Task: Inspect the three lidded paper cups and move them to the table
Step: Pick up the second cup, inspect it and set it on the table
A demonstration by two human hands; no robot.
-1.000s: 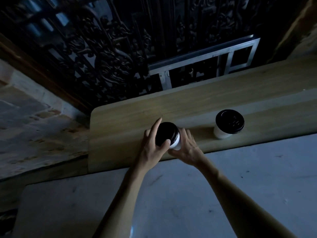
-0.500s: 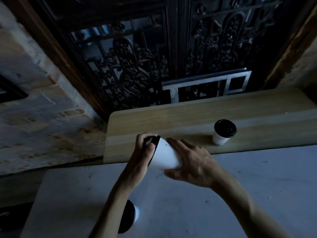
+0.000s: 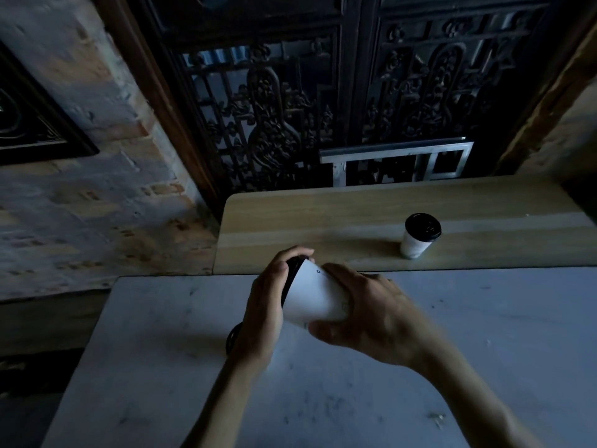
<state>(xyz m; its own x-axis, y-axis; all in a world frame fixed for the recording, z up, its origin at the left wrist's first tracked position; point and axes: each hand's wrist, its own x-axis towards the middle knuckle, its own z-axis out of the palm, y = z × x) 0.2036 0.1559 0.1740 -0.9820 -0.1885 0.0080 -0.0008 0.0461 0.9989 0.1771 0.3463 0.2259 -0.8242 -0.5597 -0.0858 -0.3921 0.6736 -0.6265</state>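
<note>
Over the grey table: grey table (image 3: 484,367) fills the lower view; every place below is given relative to it.
Wooden ledge: a pale wooden ledge (image 3: 323,221) runs along the table's far edge.
Right hand: the right hand (image 3: 371,318) is above the table's far middle, fingers curled round the base end of the held cup.
Left hand: the left hand (image 3: 268,302) is just beside it, fingers wrapped over the black lid.
Held cup: a white held cup (image 3: 313,299) lies tipped on its side between both hands, above the table, not resting on it.
Waiting cup: a waiting cup (image 3: 418,236) stands upright on the ledge, beyond the table's far edge.
Dark rim: a dark rim (image 3: 233,337) shows behind the left wrist; probably another cup's lid, too hidden to confirm.
Doing it well: keep the lid pressed while turning, check the seam, then set the cup upright clear of that rim.
</note>
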